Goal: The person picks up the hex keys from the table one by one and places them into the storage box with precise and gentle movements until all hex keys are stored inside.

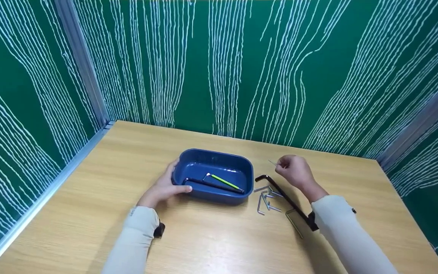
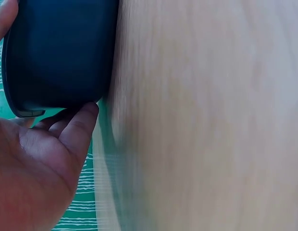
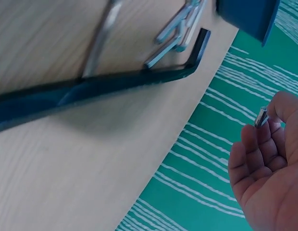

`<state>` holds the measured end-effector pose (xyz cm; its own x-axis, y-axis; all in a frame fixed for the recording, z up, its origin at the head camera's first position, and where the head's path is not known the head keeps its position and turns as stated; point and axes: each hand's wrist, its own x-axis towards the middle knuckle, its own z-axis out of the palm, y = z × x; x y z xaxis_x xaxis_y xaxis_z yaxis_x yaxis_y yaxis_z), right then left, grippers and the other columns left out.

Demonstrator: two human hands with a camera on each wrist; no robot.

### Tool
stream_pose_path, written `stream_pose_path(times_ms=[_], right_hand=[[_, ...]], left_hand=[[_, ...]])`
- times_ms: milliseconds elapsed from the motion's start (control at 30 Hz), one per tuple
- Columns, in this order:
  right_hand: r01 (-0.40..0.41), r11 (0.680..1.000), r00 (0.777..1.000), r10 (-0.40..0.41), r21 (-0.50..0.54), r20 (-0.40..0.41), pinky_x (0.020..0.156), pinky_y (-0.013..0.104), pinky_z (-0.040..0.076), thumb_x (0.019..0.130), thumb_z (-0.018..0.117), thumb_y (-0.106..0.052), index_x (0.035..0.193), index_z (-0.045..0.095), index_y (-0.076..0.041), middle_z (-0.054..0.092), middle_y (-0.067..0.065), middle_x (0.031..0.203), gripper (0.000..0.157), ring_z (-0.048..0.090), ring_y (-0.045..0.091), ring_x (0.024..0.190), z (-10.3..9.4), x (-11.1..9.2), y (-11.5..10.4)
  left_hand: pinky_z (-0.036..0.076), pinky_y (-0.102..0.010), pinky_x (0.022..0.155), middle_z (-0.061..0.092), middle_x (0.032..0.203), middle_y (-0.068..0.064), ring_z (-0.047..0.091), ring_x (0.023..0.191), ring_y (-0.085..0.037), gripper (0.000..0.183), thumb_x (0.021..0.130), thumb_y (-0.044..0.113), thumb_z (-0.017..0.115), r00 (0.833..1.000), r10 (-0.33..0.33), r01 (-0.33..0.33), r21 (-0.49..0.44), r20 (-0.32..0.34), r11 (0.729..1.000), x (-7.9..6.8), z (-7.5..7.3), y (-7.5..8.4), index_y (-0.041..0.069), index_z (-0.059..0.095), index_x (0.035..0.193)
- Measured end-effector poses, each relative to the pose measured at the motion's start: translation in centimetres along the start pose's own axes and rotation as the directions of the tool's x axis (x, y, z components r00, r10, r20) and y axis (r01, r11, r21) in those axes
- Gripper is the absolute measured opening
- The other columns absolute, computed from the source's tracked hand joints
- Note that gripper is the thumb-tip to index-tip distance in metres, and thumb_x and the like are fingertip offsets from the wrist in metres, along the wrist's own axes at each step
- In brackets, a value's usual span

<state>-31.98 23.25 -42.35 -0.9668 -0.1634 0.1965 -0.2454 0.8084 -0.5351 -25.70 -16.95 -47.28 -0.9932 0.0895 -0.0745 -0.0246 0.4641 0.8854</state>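
My left hand grips the left end of a blue plastic bin, thumb on the near rim and fingers round the outer wall. Inside the bin lie a black hex key and a hex key with a green sleeve. Right of the bin, above the table, my right hand pinches a small silver hex key between thumb and forefinger. Below that hand, a large black hex key lies slantwise on the table beside several small silver hex keys.
A yellowish hex key lies on the wooden table, nearer me than the silver ones. Green walls with white wavy lines enclose the table at the back and sides.
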Motion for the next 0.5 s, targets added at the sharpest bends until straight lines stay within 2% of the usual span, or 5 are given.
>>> stream_pose_path(times_ms=[100, 233, 333, 500], right_hand=[[-0.012, 1.000, 1.000, 0.011, 0.019, 0.019, 0.056, 0.026, 0.046, 0.079, 0.058, -0.017, 0.082, 0.063, -0.014, 0.060, 0.002, 0.077, 0.007, 0.052, 0.018, 0.068, 0.4, 0.3, -0.9], [0.013, 0.999, 1.000, -0.014, 0.036, 0.025, 0.058, 0.026, 0.047, 0.079, 0.057, -0.017, 0.081, 0.063, -0.016, 0.060, 0.001, 0.077, 0.006, 0.053, 0.017, 0.068, 1.0, 0.8, -2.0], [0.068, 0.997, 0.998, -0.068, 0.026, 0.000, 0.057, 0.027, 0.046, 0.077, 0.058, -0.016, 0.079, 0.063, -0.014, 0.061, 0.001, 0.074, 0.006, 0.053, 0.016, 0.066, 1.5, 1.2, -2.7], [0.069, 0.997, 0.998, -0.069, 0.019, 0.003, 0.056, 0.026, 0.046, 0.077, 0.058, -0.017, 0.078, 0.063, -0.014, 0.061, 0.000, 0.072, 0.005, 0.053, 0.015, 0.065, 2.2, 1.7, -4.1]], left_hand=[[0.019, -0.056, 0.101, 0.020, 0.143, 0.006, 0.023, 0.130, -0.024, 0.103, 0.056, 0.049, 0.076, 1.000, -0.009, 0.009, -0.003, -0.006, 1.000, -0.1, 0.0, 0.0, 0.041, 0.012, 0.136], [0.019, -0.056, 0.101, 0.020, 0.144, 0.004, 0.022, 0.130, -0.026, 0.100, 0.059, 0.044, 0.076, 1.000, -0.019, 0.019, 0.004, -0.011, 1.000, -0.2, 0.0, -0.1, 0.042, 0.012, 0.136], [0.018, -0.056, 0.102, 0.019, 0.144, 0.003, 0.021, 0.130, -0.026, 0.100, 0.060, 0.042, 0.076, 1.000, -0.010, 0.010, -0.007, -0.002, 1.000, -0.1, -0.1, -0.1, 0.040, 0.012, 0.137], [0.015, -0.055, 0.103, 0.019, 0.144, 0.003, 0.021, 0.130, -0.025, 0.101, 0.060, 0.042, 0.076, 1.000, 0.017, -0.016, -0.034, 0.017, 0.999, -0.1, -0.1, 0.0, 0.036, 0.012, 0.137]])
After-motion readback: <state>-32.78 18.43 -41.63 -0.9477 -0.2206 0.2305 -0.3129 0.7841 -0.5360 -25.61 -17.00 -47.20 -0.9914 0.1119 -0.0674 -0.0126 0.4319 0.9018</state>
